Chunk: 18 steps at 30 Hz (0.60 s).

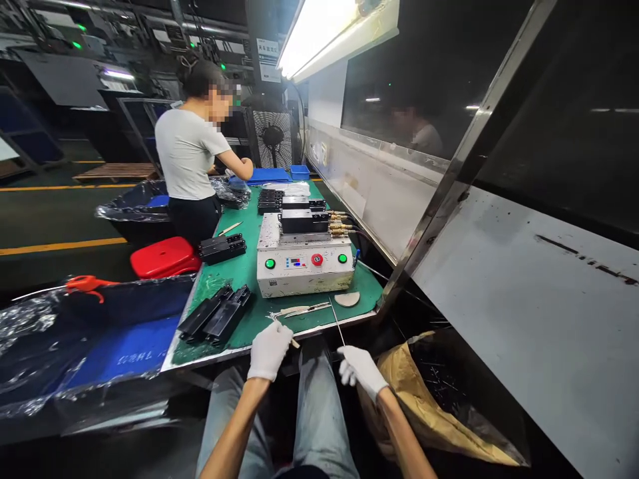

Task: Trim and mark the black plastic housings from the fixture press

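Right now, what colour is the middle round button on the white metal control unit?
The round button is red, seen best in the head view.

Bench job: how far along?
Done, perhaps: black parts stacked on the green mat. In hand: left hand holds a tan-tipped stick, right hand a thin metal rod. Remaining: black blocks on the white machine; their state is unclear.

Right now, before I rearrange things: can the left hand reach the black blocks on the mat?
Probably yes: the left hand is at the edge of the green mat, nothing stands between it and the black blocks, though it holds a slim tool.
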Motion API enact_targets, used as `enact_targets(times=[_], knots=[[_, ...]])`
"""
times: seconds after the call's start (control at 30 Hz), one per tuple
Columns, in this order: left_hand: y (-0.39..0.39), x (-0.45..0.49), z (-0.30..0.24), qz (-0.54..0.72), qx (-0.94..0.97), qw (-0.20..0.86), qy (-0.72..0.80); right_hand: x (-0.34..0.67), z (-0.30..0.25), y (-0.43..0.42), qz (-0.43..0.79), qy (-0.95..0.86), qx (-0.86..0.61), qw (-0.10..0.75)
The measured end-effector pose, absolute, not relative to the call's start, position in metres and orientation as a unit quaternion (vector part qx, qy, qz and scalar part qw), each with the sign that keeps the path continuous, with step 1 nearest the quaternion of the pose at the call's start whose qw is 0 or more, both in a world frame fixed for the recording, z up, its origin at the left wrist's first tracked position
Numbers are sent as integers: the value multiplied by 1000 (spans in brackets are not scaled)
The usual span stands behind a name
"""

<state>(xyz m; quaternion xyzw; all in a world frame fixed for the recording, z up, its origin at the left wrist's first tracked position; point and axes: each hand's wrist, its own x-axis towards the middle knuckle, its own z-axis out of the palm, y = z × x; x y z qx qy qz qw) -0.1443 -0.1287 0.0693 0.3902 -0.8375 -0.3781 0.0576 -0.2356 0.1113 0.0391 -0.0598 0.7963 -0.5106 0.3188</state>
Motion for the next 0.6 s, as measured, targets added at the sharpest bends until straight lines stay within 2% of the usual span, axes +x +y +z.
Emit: enact_targets(times=[0.1,0.2,0.3,0.4,0.5,0.6], knots=[[-125,-130,87,-342,358,90,-864,-253,62,77,-485,843,-77,219],[-123,-116,102,-328,312,102,-886,-242,91,47,-521,824,-178,137],[-123,-106,112,-347,262,107,-894,-213,105,21,-553,753,-289,207],[-120,-101,114,-380,256,144,-877,-187,97,0,-604,672,-306,298],[-114,-100,114,-518,282,180,-787,-171,82,-11,-655,581,-296,381],[-114,-96,119,-655,268,161,-688,-170,78,-12,-646,536,-263,476]])
